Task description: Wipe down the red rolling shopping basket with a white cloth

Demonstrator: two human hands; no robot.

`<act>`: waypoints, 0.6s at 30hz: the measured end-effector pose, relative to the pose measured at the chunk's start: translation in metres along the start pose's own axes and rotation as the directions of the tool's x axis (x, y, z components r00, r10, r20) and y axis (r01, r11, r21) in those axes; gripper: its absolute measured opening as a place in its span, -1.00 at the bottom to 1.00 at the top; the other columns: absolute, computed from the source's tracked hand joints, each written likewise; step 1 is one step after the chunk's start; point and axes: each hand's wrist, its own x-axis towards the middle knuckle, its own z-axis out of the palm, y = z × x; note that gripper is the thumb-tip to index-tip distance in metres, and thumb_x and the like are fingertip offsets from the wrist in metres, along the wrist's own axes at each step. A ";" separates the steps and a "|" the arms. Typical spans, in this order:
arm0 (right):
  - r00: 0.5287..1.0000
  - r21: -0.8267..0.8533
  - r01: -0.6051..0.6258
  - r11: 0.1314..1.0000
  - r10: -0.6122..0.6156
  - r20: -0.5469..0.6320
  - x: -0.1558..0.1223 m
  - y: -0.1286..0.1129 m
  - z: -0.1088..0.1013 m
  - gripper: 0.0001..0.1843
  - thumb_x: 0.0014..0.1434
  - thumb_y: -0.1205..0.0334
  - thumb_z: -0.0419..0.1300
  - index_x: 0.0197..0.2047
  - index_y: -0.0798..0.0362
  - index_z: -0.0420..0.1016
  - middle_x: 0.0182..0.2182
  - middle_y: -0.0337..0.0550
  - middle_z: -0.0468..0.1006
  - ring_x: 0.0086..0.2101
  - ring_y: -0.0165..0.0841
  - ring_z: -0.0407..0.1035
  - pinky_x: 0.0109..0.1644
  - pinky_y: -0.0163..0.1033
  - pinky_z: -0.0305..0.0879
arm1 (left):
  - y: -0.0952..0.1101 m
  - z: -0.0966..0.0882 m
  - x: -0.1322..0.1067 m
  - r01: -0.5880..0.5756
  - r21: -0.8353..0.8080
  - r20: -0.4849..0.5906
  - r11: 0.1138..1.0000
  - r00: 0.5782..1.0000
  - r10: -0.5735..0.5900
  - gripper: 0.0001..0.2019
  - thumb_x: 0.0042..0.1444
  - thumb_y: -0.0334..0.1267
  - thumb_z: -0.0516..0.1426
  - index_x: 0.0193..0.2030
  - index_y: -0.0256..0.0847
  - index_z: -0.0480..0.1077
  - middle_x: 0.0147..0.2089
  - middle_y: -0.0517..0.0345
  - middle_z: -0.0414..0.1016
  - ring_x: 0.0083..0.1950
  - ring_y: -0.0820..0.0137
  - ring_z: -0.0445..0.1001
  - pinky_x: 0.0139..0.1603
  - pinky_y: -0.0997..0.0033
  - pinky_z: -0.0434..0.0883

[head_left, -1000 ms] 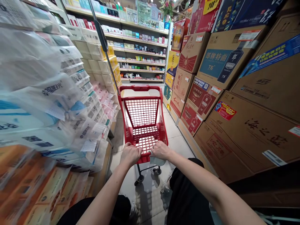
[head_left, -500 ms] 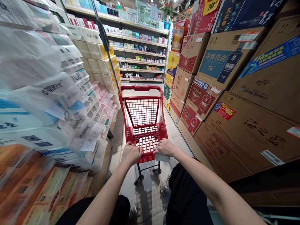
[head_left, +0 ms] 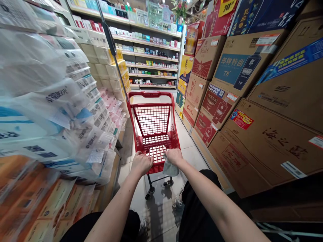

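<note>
A small red shopping cart (head_left: 152, 105) with a grid-walled basket stands in front of me, its front caster wheels on the tiled floor. My left hand (head_left: 142, 163) is closed round the cart's near rim on the left side. At the near right corner my right hand (head_left: 174, 157) is closed on a pale grey cloth (head_left: 171, 169), which hangs below the fist against the rim. Only the tops of the hands show; the fingertips are hidden. A black pole (head_left: 109, 37) rises from the cart's far left corner. The basket holds nothing that I can see.
Wrapped tissue packs (head_left: 50, 104) are piled high close on my left. Stacked cardboard cartons (head_left: 254, 144) line the right side. Shelves of small boxes and bottles (head_left: 151, 50) stand across the far end. Tiled floor (head_left: 186, 137) runs between the stacks.
My right hand has shifted slightly left and closed into a fist, and the cloth now hangs lower beneath it. The cart's far end has swung a little left. My left hand has barely moved.
</note>
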 end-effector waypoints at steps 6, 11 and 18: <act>0.970 0.188 -0.244 0.951 0.242 0.037 0.001 -0.016 0.005 -0.39 0.32 -0.06 -0.22 -0.24 0.07 0.59 -0.29 0.05 0.61 -0.23 -0.26 0.49 -0.20 -0.26 0.23 | 0.006 -0.003 -0.003 0.036 0.032 -0.021 0.999 0.999 -0.035 -0.49 0.22 -0.29 -0.15 -0.66 -0.23 0.44 -0.59 -0.01 0.51 -0.51 0.35 0.41 -0.13 0.13 0.15; 0.979 0.241 -0.198 0.950 0.205 -0.002 -0.005 -0.008 0.002 -0.25 0.31 -0.15 -0.38 -0.25 -0.02 0.58 -0.28 -0.08 0.61 -0.24 -0.29 0.47 -0.21 -0.27 0.23 | 0.015 -0.008 -0.001 0.040 -0.001 -0.038 0.999 0.998 -0.040 -0.51 0.22 -0.31 -0.13 -0.65 -0.24 0.44 -0.59 -0.01 0.50 -0.51 0.35 0.40 -0.12 0.13 0.15; 0.995 0.113 -0.100 0.989 0.102 -0.013 -0.012 0.021 -0.005 -0.31 0.32 -0.11 -0.30 -0.26 0.03 0.60 -0.27 -0.07 0.61 -0.22 -0.31 0.45 -0.19 -0.30 0.20 | 0.033 -0.017 0.006 -0.024 -0.162 -0.043 0.986 0.999 0.017 -0.55 0.23 -0.27 -0.12 -0.61 -0.21 0.40 -0.52 0.05 0.52 -0.41 0.37 0.41 -0.09 0.16 0.15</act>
